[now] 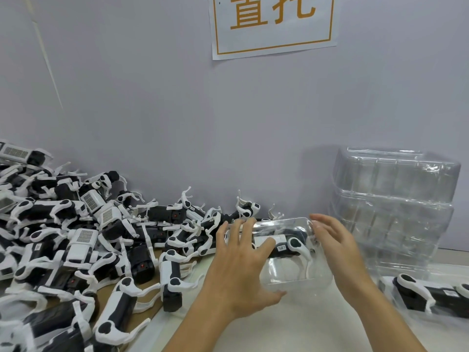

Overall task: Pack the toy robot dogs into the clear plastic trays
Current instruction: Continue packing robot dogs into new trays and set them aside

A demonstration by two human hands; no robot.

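Note:
A clear plastic tray [286, 275] lies in the middle of the table with a black-and-white toy robot dog [286, 243] inside it. My left hand [241, 265] lies over the tray's left end, fingers spread and straight, thumb at its near edge. My right hand [335, 247] rests against the tray's right end with straight fingers. A big heap of loose robot dogs [83, 240] covers the left side of the table.
A tall stack of clear trays [390, 204] stands at the right against the grey wall. In front of it lies a packed tray holding a dog [431, 295]. A paper sign [272, 24] hangs on the wall. Brown cardboard [149, 303] lies under the heap.

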